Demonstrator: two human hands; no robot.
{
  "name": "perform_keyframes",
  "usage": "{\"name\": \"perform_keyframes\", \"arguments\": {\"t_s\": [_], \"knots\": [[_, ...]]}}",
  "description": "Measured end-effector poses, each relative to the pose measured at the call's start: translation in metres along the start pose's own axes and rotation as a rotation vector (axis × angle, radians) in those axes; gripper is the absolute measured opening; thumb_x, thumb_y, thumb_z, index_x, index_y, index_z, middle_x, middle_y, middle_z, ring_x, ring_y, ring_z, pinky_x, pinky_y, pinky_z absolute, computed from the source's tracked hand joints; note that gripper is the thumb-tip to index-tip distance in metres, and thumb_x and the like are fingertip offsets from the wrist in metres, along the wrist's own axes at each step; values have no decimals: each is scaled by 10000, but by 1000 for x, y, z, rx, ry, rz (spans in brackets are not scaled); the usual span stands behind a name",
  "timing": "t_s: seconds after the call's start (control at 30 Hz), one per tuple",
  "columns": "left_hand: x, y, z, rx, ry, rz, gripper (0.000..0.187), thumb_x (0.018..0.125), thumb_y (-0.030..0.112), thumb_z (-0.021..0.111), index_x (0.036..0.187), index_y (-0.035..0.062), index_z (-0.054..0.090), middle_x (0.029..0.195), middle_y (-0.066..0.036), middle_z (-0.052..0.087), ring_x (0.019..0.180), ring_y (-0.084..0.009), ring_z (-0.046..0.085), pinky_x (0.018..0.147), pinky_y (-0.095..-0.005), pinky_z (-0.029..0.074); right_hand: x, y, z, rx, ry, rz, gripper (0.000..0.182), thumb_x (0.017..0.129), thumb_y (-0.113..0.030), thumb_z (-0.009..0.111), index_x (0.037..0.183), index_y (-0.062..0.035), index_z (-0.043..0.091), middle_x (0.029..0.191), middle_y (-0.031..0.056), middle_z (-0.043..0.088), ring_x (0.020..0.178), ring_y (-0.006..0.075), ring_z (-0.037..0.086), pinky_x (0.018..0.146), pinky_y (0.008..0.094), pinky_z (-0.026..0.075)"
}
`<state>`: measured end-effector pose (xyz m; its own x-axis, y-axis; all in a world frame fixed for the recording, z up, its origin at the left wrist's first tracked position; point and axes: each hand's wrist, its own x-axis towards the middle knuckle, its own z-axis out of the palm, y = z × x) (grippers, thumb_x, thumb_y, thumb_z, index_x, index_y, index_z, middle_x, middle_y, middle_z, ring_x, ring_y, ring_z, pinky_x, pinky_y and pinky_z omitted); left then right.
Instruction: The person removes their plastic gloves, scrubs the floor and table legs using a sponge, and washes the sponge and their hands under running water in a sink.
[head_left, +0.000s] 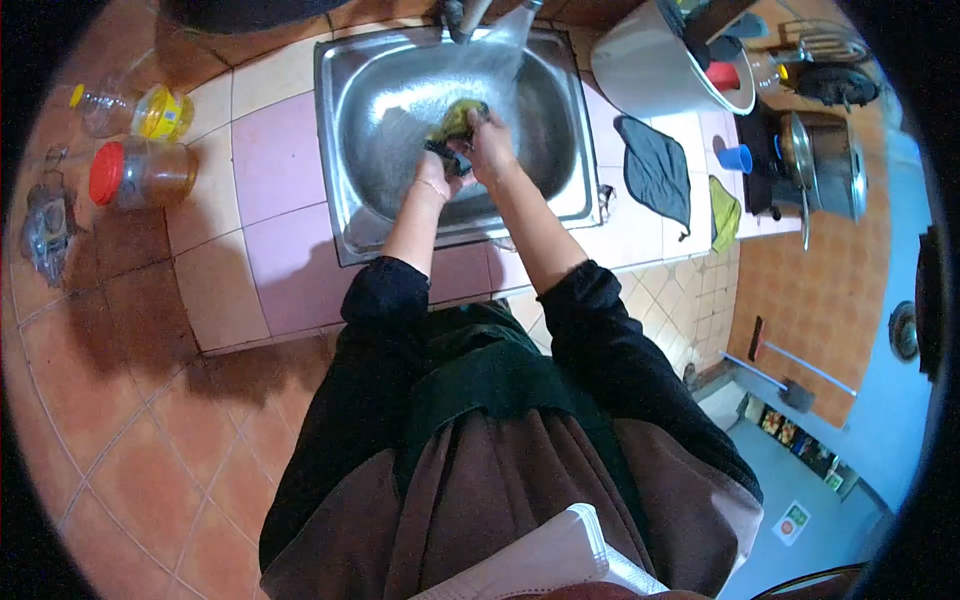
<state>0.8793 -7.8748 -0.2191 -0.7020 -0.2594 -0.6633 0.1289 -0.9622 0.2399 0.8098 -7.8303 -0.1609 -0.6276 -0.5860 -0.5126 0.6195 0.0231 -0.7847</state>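
Observation:
Both hands are over a stainless steel sink (357, 190). My right hand (492, 148) is closed on a yellow-green scrubbing sponge (460, 116), its fingers curled at the sponge's right side. Just below and to the left, my left hand (436, 178) is closed round a small dark object (447, 156). Its kind cannot be made out, as fingers cover part of it. The hands nearly touch, with the sponge close against the dark object. A tap (463, 20) stands at the sink's back edge, above the hands.
Left of the sink stand a red-lidded jar (150, 174), a yellow-labelled container (162, 114) and a clear bottle (98, 108). To the right are a large white bucket (645, 70), a dark cloth (655, 170), a green cloth (725, 212), a blue cup (735, 158) and a metal pot (840, 165).

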Motion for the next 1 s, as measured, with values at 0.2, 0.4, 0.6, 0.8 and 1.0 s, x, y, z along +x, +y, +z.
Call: {"name": "perform_keyframes", "arguments": {"t_s": [0.2, 0.4, 0.6, 0.8, 1.0], "knots": [[27, 7, -41, -277, -65, 104, 254, 893, 170, 361, 1094, 75, 485, 966, -127, 560, 863, -263, 568, 726, -434, 499, 14, -26, -2, 34, -124, -46, 209, 846, -80, 489, 1049, -31, 501, 901, 104, 577, 757, 233, 602, 597, 362, 530], [5, -10, -50, -19, 365, 312, 401, 791, -13, 386, 1181, 76, 405, 975, -127, 546, 833, -245, 573, 715, -371, 488, 18, -46, -6, -307, -131, -101, 212, 878, -146, 478, 1066, -56, 523, 873, 64, 580, 723, 170, 579, 557, 340, 511], [-38, -52, -14, 362, 240, 144, 426, 736, -36, 401, 1129, 100, 494, 915, -80, 568, 785, -204, 568, 633, -335, 475, 1, -52, -5, -364, -182, -75, 251, 899, -200, 463, 1112, -70, 491, 936, 54, 568, 796, 181, 562, 642, 381, 505], [-34, -72, 7, 255, 133, 143, 433, 806, 28, 427, 1230, 111, 420, 912, -60, 588, 646, -149, 570, 536, -284, 532, 17, -54, -11, -234, -237, -62, 294, 886, -155, 491, 1151, -29, 483, 991, 73, 577, 838, 187, 552, 732, 304, 452], [-31, -75, 12, 566, 161, 303, 355, 812, 79, 454, 1159, 109, 521, 990, -52, 585, 842, -132, 555, 681, -272, 476, 9, -69, -13, -284, -160, -49, 314, 893, -179, 475, 1166, -25, 473, 1018, 69, 573, 902, 179, 541, 774, 309, 436]]}}
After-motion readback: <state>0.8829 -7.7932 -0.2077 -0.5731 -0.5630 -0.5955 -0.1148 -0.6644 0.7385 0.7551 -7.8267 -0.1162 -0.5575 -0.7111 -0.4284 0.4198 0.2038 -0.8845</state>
